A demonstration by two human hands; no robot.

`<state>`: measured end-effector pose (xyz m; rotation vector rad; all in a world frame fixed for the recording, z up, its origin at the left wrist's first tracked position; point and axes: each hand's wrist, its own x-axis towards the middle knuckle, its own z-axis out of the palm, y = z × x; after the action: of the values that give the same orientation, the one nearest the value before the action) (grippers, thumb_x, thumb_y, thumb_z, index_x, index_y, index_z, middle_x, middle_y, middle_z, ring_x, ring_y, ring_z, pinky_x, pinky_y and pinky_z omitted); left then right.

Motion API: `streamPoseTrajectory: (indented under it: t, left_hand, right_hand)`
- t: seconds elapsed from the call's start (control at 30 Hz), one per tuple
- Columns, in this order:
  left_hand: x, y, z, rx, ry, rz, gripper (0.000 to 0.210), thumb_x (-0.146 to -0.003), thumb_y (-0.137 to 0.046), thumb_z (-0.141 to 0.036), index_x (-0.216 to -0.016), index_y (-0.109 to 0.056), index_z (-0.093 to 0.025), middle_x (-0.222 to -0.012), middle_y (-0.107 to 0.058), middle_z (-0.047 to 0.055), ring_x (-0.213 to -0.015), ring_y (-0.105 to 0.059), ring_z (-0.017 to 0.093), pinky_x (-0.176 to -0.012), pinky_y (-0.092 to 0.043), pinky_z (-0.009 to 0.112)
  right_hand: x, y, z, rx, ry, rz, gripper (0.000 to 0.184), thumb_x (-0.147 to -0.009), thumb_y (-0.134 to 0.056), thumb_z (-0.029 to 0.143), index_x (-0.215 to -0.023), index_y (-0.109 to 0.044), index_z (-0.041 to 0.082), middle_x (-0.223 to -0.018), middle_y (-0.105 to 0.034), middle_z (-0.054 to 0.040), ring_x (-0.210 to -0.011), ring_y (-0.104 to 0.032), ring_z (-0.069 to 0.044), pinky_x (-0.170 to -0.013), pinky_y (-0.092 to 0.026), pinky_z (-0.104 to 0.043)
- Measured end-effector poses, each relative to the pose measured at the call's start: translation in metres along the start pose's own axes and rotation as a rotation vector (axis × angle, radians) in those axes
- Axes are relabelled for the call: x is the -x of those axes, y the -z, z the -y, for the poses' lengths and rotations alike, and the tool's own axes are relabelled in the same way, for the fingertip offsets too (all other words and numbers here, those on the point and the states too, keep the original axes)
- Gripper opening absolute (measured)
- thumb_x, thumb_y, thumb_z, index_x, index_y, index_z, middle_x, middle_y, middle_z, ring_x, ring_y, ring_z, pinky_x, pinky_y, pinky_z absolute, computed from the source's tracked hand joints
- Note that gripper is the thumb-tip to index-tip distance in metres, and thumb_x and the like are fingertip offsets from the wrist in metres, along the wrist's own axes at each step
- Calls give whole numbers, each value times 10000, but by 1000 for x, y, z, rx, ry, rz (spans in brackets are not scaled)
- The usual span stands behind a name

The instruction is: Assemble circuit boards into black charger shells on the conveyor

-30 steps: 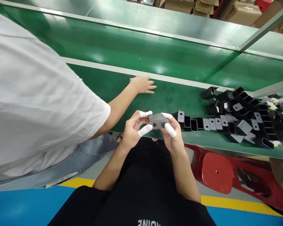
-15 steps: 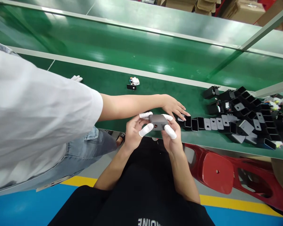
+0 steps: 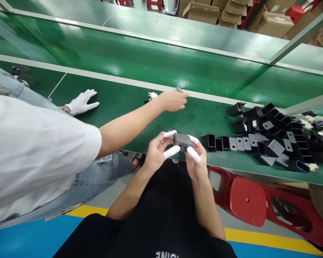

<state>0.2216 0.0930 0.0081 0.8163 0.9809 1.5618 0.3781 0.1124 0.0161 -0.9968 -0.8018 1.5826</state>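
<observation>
I hold a small dark grey box-shaped housing [image 3: 182, 141] in front of my chest, over the bench's near edge. My left hand [image 3: 161, 150] pinches its left end, and my right hand [image 3: 197, 154] grips its right end. White finger cots cover the thumb and a fingertip on each hand. Dark openings show on the side of the housing facing me. A small dark item [image 3: 171, 129] lies just behind my left fingertips, partly hidden.
A co-worker's bare hand [image 3: 174, 101], blurred, carries a small grey piece [image 3: 179, 89] across the green bench [image 3: 204, 107]; their gloved hand [image 3: 82, 103] rests at left. Black casings [image 3: 211, 141] and grey plates [image 3: 239, 144] crowd the right. A red stool [image 3: 248, 200] stands below.
The co-worker's bare hand has left the row of casings and moved back and left, taking a small grey piece. Their gloved hand has come into fuller view. My hands keep holding the housing, slightly tilted.
</observation>
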Motion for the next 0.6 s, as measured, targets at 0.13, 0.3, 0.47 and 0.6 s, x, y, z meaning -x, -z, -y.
streamPoseTrajectory:
  t: [0.13,0.3,0.47,0.6]
  left_hand:
    - [-1,7,0,28,104,18,522,-717,-1047,-300,-1195,-850,-226,-1249,-826,97,-1087,-801,235,-1063,-665,387]
    - [0,2,-1,33,121,-47,470,-711,-1040,-300,-1130,-846,-208,-1184,-834,83,-1071,-798,228,-1029,-667,366]
    - [-3,0,-2,45,138,-42,433,-693,-1058,-334,-1031,-825,-194,-1066,-821,62,-1010,-789,202,-987,-666,330]
    - [0,-11,4,49,53,-133,511,-715,-1052,-353,-1137,-799,-213,-1148,-805,72,-1038,-787,202,-996,-662,336]
  right_hand:
    - [-7,7,4,78,24,41,542,-703,-1033,491,-1149,-805,284,-1183,-826,-72,-1130,-779,-291,-1127,-614,-494]
    - [-11,6,4,67,-8,48,504,-710,-1020,502,-1108,-813,274,-1113,-849,-66,-1070,-800,-291,-1097,-620,-494]
    - [-13,5,-2,26,-40,44,468,-714,-1006,485,-1080,-815,263,-1095,-850,-64,-1056,-801,-292,-1097,-618,-505]
    - [-12,-4,-7,-18,20,7,397,-811,-940,504,-1103,-806,272,-1149,-832,-58,-1120,-781,-279,-1151,-587,-507]
